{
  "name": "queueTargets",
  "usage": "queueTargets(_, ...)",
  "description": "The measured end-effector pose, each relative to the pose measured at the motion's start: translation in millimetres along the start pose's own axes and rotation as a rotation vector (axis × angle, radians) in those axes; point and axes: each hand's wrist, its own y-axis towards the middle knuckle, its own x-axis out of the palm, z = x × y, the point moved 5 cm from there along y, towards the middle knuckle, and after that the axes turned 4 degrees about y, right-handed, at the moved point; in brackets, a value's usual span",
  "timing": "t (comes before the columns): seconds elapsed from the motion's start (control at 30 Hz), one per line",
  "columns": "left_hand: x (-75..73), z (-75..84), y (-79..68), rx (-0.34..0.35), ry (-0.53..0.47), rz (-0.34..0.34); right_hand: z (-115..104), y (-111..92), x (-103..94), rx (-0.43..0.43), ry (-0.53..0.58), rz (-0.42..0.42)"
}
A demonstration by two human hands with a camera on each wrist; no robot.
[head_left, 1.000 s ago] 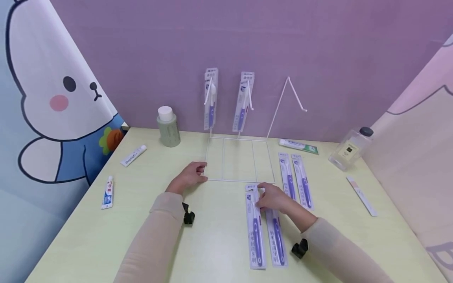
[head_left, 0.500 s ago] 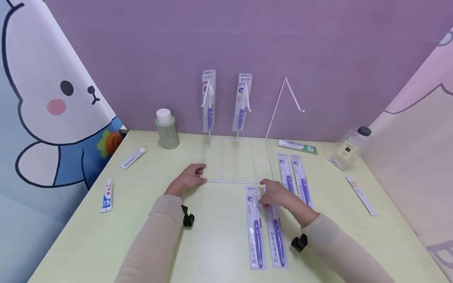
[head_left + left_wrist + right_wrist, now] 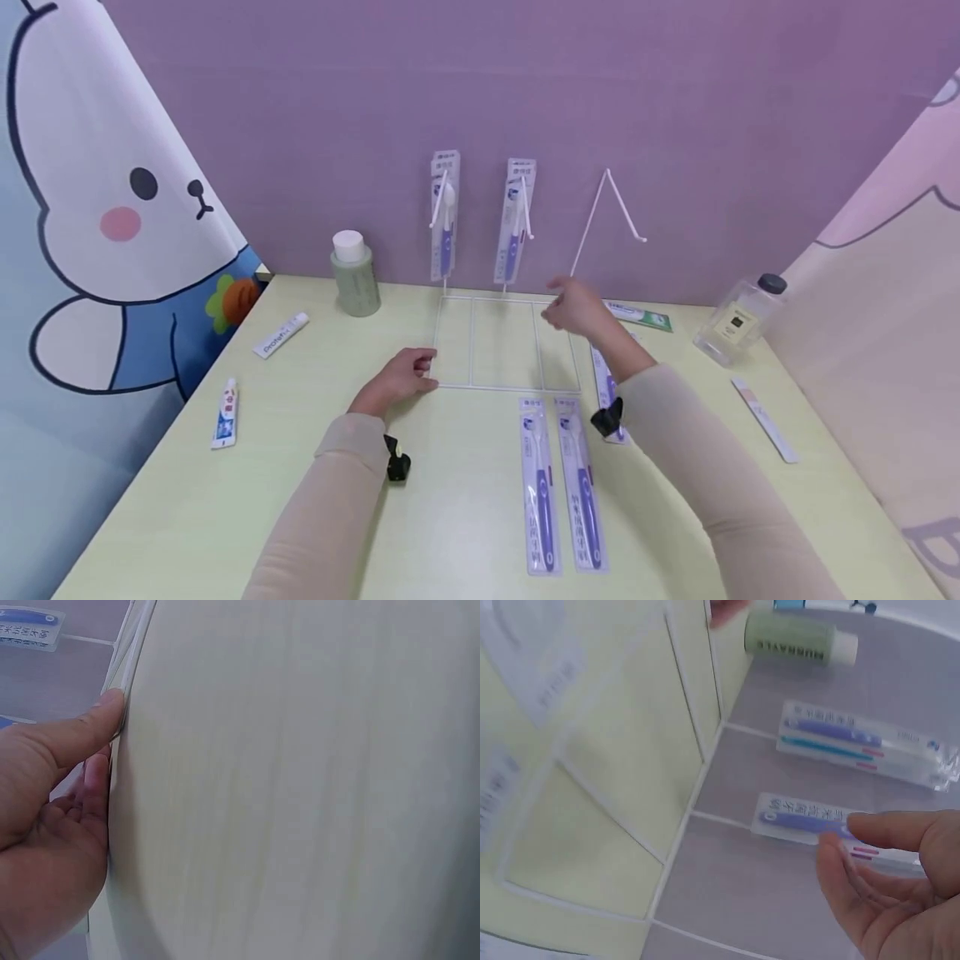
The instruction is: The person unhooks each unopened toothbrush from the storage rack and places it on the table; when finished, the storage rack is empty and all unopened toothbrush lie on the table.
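Observation:
A white wire display rack (image 3: 510, 388) stands at the back of the table. My left hand (image 3: 401, 379) holds its front left corner; in the left wrist view, the thumb (image 3: 109, 712) presses the wire. Packaged toothbrushes hang on the left hook (image 3: 447, 250) and the middle hook (image 3: 513, 254); the right hook (image 3: 624, 204) is bare. My right hand (image 3: 577, 310) hovers over the rack's right rear, fingers loosely bent around nothing, overlapping a hanging pack in the right wrist view. Two toothbrush packs (image 3: 543, 508) (image 3: 588, 508) lie side by side before the rack.
More packaged toothbrushes (image 3: 602, 375) lie right of the rack, partly hidden by my right forearm. A green bottle (image 3: 356, 283) and two small tubes (image 3: 281, 335) (image 3: 226, 417) stand or lie left. Rightward are a toothpaste tube (image 3: 645, 317), a clear bottle (image 3: 738, 323) and a thin white strip (image 3: 765, 419).
My right hand has left the front toothbrush packs and moved away from me, up over the rack's rear, carrying nothing. The left hand stays at the rack's corner.

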Motion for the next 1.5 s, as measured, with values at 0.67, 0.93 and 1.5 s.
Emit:
queueTargets(0.67,0.1,2.4,-0.6,-0.009,-0.004,0.005,-51,70,-36.6,-0.276,0.293,0.427)
queueTargets(0.93,0.2,-0.7,-2.2,-0.014,0.007,0.001,-60,77,-32.3,-0.297,0.375,0.424)
queueTargets(1.5,-0.4,-3.2,2.9,-0.014,0.030,0.010,-71,81,-33.8,-0.319,0.313,0.485)
